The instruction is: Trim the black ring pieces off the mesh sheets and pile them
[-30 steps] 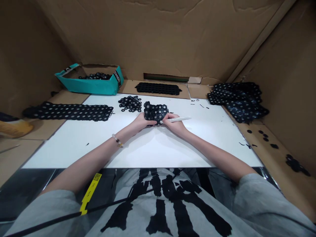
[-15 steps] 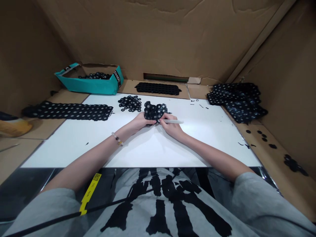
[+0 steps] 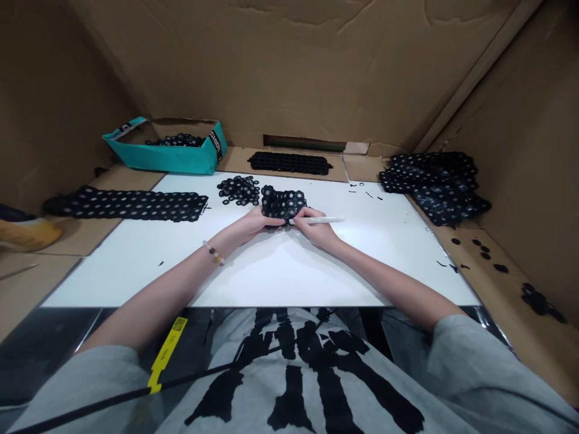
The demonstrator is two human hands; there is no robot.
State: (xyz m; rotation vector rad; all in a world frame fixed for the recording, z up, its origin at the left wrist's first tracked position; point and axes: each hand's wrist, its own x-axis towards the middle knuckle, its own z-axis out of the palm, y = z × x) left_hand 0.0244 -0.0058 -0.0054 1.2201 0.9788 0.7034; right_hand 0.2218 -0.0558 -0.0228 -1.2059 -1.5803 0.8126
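Just one head-worn cam here, sitting above and a bit behind the near edge of the white surface (image 3: 289, 277), facing forward and angled down. Pretty close in: the wearer's shirt (image 3: 253, 392) fills much of the bottom, both near corners fit, and the left fingers (image 3: 274, 222) and right fingers (image 3: 309, 212) land around mid-view. The cardboard back wall (image 3: 289, 72) takes up the top.

Cardboard walls (image 3: 289, 72) raised on three sides of a white tabletop (image 3: 262, 280), a slot (image 3: 301, 143) cut low in the back one, a teal open-topped box (image 3: 165, 159) set at back left, a printed yellow tag (image 3: 167, 349) fastened to a black cord (image 3: 90, 409)
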